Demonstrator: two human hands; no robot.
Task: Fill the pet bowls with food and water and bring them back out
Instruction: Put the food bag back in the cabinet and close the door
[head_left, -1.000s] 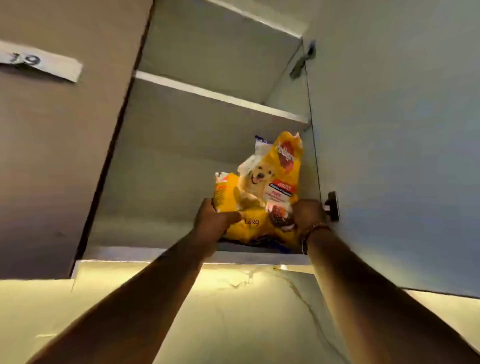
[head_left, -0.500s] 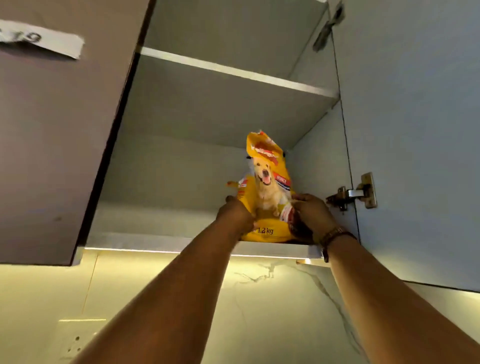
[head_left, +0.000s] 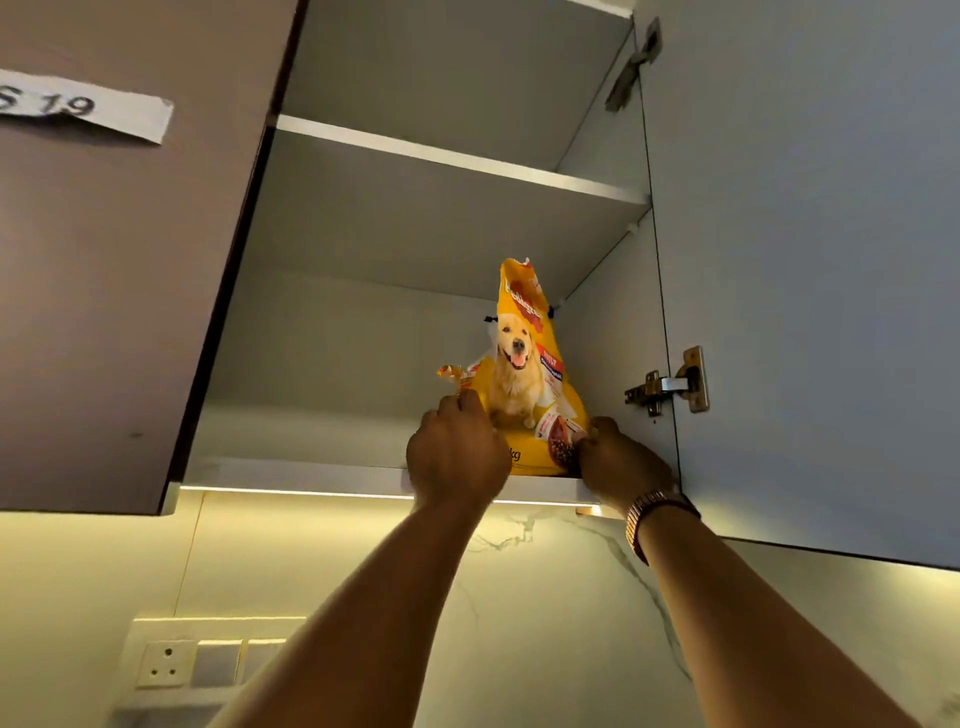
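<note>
A yellow dog food bag (head_left: 521, 364) with a dog's picture stands upright on the bottom shelf (head_left: 311, 470) of an open wall cupboard, near its right side. Both my arms reach up to it. My left hand (head_left: 457, 457) grips the bag's lower left side, fingers curled on its edge. On the lower right corner of the bag sits my right hand (head_left: 621, 465), fingers curled round it, a bracelet on the wrist. No pet bowls are in view.
The open cupboard door (head_left: 810, 260) hangs at the right on a metal hinge (head_left: 667, 387). A closed brown door with a paper label (head_left: 83, 106) is at the left. An upper shelf (head_left: 457, 161) sits above. A socket and switch panel (head_left: 208, 660) is on the marbled wall below.
The bag was leaning and crumpled a second ago; it now stands upright and further back on the shelf. Both hands have stayed on its base. The view has tilted down, showing the socket panel.
</note>
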